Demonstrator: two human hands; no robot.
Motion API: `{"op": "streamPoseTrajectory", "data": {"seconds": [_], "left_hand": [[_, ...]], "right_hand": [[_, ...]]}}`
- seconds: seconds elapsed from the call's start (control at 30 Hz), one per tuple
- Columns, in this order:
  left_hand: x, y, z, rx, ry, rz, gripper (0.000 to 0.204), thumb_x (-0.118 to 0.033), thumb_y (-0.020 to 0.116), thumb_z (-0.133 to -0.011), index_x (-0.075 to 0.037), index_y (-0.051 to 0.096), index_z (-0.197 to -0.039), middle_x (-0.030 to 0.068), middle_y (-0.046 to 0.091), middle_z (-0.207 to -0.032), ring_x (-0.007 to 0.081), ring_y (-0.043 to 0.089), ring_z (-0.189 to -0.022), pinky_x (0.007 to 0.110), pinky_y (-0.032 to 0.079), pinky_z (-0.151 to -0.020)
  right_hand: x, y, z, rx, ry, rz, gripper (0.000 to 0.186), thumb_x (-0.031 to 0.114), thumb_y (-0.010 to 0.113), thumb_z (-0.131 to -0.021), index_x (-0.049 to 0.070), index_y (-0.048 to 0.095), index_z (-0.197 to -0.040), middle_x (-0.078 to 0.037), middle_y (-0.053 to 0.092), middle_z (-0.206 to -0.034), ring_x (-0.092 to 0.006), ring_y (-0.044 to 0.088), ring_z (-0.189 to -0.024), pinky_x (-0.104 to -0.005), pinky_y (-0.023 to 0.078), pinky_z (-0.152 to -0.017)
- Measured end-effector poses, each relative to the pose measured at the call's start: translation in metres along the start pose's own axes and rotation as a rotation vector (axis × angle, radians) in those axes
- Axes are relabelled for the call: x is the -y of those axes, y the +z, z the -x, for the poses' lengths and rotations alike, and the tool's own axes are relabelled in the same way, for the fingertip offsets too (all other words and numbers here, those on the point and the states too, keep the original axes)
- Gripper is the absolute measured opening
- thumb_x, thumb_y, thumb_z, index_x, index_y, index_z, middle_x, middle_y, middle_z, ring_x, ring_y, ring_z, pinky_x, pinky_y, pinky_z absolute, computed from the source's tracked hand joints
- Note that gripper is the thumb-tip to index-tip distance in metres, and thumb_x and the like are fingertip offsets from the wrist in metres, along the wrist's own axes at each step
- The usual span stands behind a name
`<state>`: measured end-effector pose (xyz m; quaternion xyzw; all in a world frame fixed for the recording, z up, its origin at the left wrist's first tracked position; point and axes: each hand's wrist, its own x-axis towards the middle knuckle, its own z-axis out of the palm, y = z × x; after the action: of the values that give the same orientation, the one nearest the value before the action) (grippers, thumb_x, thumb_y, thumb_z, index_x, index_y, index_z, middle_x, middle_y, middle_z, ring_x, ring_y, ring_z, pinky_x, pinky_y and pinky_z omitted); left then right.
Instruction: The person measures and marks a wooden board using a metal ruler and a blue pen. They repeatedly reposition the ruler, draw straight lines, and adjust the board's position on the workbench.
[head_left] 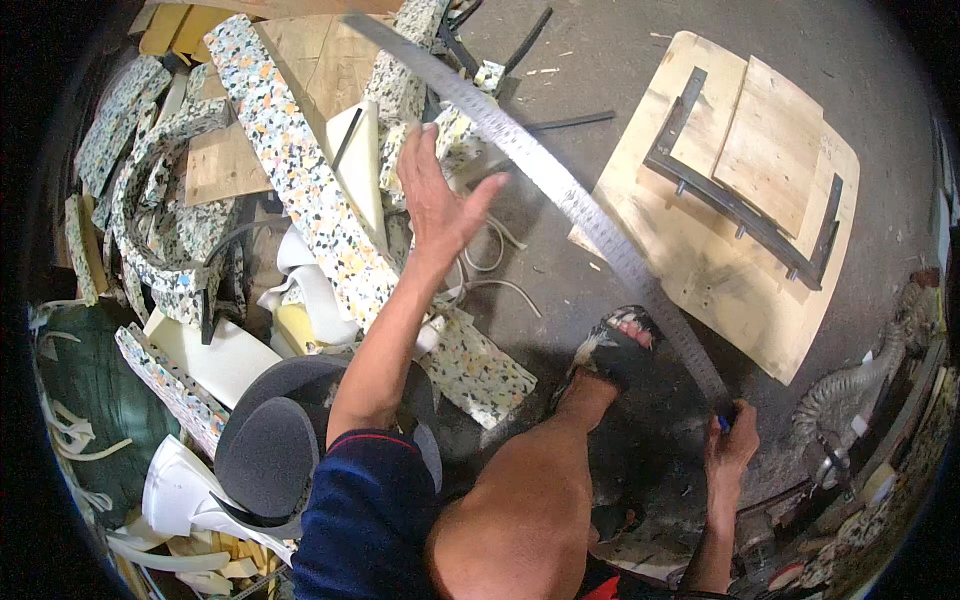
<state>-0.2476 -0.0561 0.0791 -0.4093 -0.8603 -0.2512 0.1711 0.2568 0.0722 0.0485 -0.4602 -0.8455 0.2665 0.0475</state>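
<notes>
A long steel ruler (565, 180) runs diagonally from the top middle down to my right hand (733, 440), which is closed round its lower end along with a small blue item I cannot make out. My left hand (435, 185) is open, fingers stretched and thumb out, just below and left of the ruler, over scraps of foam. Beside it lie a long multicolour speckled foam strip (290, 170) and a white foam piece (352, 175). My bare leg (520, 490) and sandalled foot (610, 350) are below the ruler.
A plywood board (650, 250) with a smaller panel (770, 140) and dark metal frame lies on the concrete floor at right. Foam offcuts, cords and a grey foam roll (280, 450) crowd the left. A corrugated hose (860, 380) runs along the right edge.
</notes>
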Motion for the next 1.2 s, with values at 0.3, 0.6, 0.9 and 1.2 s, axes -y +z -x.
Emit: {"op": "streamPoseTrajectory", "data": {"seconds": [0.3,0.6,0.9,1.2], "left_hand": [[0.111,0.076,0.000,0.247,-0.418,-0.195,0.102,-0.022,0.086,-0.074,-0.014,0.026,-0.156,0.0272,0.051,-0.134,0.0473,0.052,-0.122,0.056,0.045,-0.102],[0.103,0.073,-0.022,0.567,-0.025,-0.642,0.089,-0.015,0.083,-0.073,-0.022,0.037,-0.149,0.0195,0.056,-0.112,0.0378,0.057,-0.107,0.053,0.051,-0.088],[0.119,0.077,0.006,0.571,-0.126,-0.517,0.100,0.000,0.076,-0.072,-0.027,0.028,-0.156,0.0217,0.053,-0.116,0.0431,0.055,-0.107,0.053,0.050,-0.085],[0.245,0.004,0.053,1.384,-0.066,-1.182,0.062,-0.022,0.066,-0.095,-0.014,0.042,-0.152,0.0233,0.058,-0.136,0.0419,0.054,-0.126,0.057,0.051,-0.091]], "right_hand": [[0.006,0.020,-0.039,-0.059,0.036,0.088,0.040,0.008,0.073,-0.084,0.003,0.058,-0.121,-0.022,0.065,-0.105,-0.0445,0.066,-0.093,-0.0462,0.054,-0.079],[0.006,0.020,-0.039,-0.084,0.084,0.006,0.033,0.011,0.069,-0.089,0.000,0.060,-0.119,-0.022,0.065,-0.102,-0.0420,0.067,-0.089,-0.0446,0.053,-0.079],[0.046,0.043,-0.063,-0.114,0.051,-0.125,0.030,0.019,0.067,-0.092,0.000,0.061,-0.115,-0.021,0.064,-0.095,-0.0406,0.064,-0.082,-0.0422,0.052,-0.075],[0.053,0.026,-0.085,-0.167,0.024,-0.075,0.027,0.021,0.067,-0.094,-0.001,0.061,-0.110,-0.021,0.064,-0.091,-0.0399,0.064,-0.080,-0.0428,0.051,-0.073]]}}
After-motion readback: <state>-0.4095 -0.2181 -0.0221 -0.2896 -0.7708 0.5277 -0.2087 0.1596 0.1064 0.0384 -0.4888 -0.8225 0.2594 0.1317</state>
